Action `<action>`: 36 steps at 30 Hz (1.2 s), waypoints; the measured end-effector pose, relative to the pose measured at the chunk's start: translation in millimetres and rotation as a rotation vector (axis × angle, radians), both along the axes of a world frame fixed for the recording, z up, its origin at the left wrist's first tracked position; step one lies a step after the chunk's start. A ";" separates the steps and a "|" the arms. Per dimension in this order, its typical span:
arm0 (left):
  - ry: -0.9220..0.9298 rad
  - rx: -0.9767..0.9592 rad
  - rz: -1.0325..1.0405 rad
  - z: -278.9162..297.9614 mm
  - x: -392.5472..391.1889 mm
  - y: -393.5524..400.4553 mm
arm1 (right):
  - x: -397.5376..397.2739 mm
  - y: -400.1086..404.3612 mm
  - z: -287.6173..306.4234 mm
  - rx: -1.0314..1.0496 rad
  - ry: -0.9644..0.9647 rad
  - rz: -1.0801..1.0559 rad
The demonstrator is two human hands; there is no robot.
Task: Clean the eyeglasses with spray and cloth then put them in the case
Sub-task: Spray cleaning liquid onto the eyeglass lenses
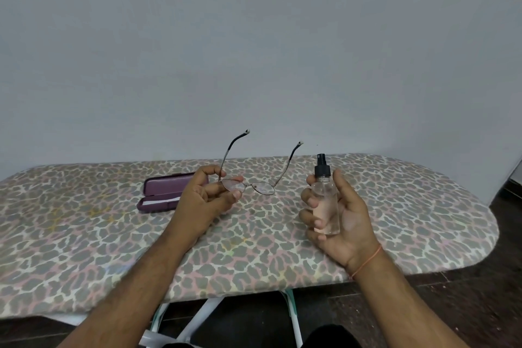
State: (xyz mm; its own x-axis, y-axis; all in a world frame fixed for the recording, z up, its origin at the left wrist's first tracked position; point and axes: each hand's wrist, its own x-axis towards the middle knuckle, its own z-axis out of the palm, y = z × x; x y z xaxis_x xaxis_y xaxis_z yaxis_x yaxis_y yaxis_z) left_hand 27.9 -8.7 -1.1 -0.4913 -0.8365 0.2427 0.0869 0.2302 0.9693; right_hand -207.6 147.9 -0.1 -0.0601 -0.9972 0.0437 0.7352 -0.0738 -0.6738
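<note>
The left hand [206,192] reaches forward from a bare forearm and hovers above the leopard-print ironing board [113,248], its grip narrow: thumb and fingertips pinch the eyeglasses [255,182] at the lens nearest that hand. The eyeglasses are held off the board, just right of the purple case [163,192], with their front running left to right and both temple arms unfolded, pointing up and away toward the pale wall [254,51]. The right hand [339,215], with a thin orange thread around its wrist, is raised palm inward to the right of the eyeglasses, its fingers and thumb wrapped round the clear spray bottle [324,200]. The bottle stands upright in that grip, long axis vertical, black pump nozzle on top. The case lies open on the board, its long side running left to right, something white inside it.
</note>
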 end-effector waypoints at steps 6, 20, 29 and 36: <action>0.009 -0.003 -0.011 -0.3 0.9 0.0 | 15.8 -0.8 9.8 0.029 0.081 0.036; -0.044 -0.179 0.079 -2.2 2.0 8.4 | 82.7 -31.6 51.5 0.333 0.882 -0.343; -0.017 -0.179 0.092 -1.2 2.1 11.1 | 84.9 -45.2 43.7 0.343 1.103 -0.447; -0.004 -0.202 0.092 -0.8 3.2 11.3 | 82.0 -48.4 34.1 0.344 1.184 -0.461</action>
